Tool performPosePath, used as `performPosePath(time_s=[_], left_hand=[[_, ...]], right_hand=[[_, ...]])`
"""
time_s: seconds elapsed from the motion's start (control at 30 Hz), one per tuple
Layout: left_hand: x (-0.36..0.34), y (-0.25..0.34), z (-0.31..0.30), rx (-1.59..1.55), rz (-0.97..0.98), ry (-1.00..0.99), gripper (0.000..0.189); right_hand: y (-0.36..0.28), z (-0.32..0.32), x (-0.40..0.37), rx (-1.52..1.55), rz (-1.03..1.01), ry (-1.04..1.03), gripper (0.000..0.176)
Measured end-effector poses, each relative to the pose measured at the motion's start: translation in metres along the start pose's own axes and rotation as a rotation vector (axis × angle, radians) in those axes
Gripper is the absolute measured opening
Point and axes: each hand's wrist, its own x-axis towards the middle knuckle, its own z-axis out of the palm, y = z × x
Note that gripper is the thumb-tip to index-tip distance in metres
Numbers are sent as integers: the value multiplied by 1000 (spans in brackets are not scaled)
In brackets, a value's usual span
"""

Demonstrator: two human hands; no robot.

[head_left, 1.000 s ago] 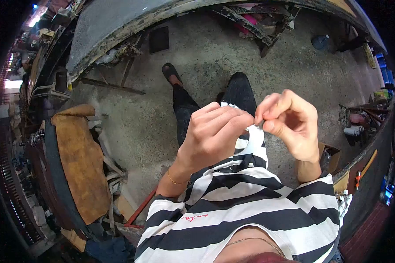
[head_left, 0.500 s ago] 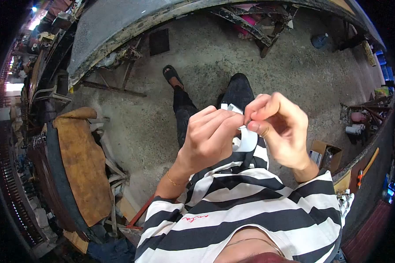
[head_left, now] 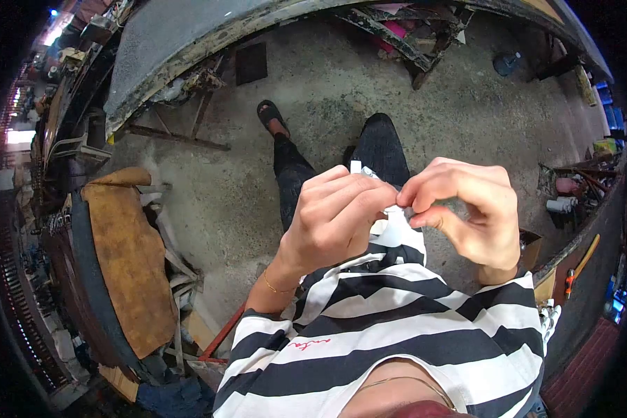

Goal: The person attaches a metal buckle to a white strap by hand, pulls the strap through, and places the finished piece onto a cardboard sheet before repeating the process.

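My left hand (head_left: 338,212) is closed in front of my lap, gripping a white curled strip (head_left: 395,231) with its fingers and thumb. One white end of the strip sticks up behind the knuckles, and a wider loop hangs below. Much of it is hidden by the hand. My right hand (head_left: 470,209) meets the left fingertips at the strip's edge. Its thumb and index finger are curled towards each other in a pinch, and whatever small bit they grip is too small to make out.
A large grey-topped table (head_left: 188,42) curves across the far side. At the left, a brown leather hide (head_left: 129,265) lies draped over a support. A blue water jug (head_left: 506,64) stands on the concrete floor. An orange-handled tool (head_left: 570,282) lies on the right.
My right hand has shifted right and slightly outward, its thumb lower and farther from the left fingers. The white strip's hanging loop has tilted and looks narrower. My left hand has barely moved.
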Motion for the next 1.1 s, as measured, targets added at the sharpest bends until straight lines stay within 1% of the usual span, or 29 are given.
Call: performPosePath(time_s=[0.07, 0.1, 0.13, 0.2, 0.27, 0.37, 0.47, 0.57, 0.6, 0.67, 0.7, 0.73, 0.8, 0.87, 0.93, 0.97, 1.0, 1.07, 1.1], left_hand=[[3, 0, -6, 59, 2, -25, 23], [5, 0, -7, 115, 4, -52, 22], [6, 1, -7, 114, 8, -53, 22], [6, 2, -5, 142, 17, -95, 22], [6, 1, -7, 148, 7, -107, 23], [1, -1, -5, 167, 15, -125, 25], [2, -1, -2, 200, 23, -118, 27], [-3, 0, 1, 252, -6, -99, 28], [-4, -1, 2, 253, -7, -100, 28], [-9, -2, 5, 246, -25, -31, 28], [-9, -2, 5, 247, -32, -32, 28], [-9, -2, 4, 227, -27, -8, 27], [-6, -2, 4, 209, -14, 20, 26], [-5, 1, 2, 152, -54, 20, 25], [-2, -1, 0, 137, -41, 15, 24], [-2, -2, 0, 120, -33, 11, 23], [-2, -2, 0, 116, -34, 11, 23], [-3, -2, -2, 105, -31, -47, 24], [-2, -2, -2, 110, -22, -44, 23]], right_hand=[[-3, 1, 2, -166, -99, -22, 12], [-1, -1, 3, -188, -134, -36, 12], [1, -2, 3, -190, -137, -32, 12], [5, -1, 4, -83, -89, 3, 12], [7, 1, 3, -91, -79, 10, 13], [8, 5, 2, -113, -119, 25, 13], [10, 9, 2, -200, -133, 46, 13], [24, 16, 2, 17, -83, 130, 15], [28, 19, 1, 19, -83, 129, 15], [35, 25, -1, 275, 57, 190, 15], [41, 27, -2, 386, 55, 193, 13], [42, 27, -2, 388, 58, 190, 13], [41, 24, 0, 612, 166, 173, 13], [40, 19, 0, 618, 167, 136, 12], [36, 14, 0, 569, 184, 105, 10], [33, 10, 0, 451, 126, 77, 9], [30, 6, 2, 450, 129, 79, 9], [20, 0, 5, 50, -73, -20, 9], [15, 2, 6, -42, -102, 1, 9]])
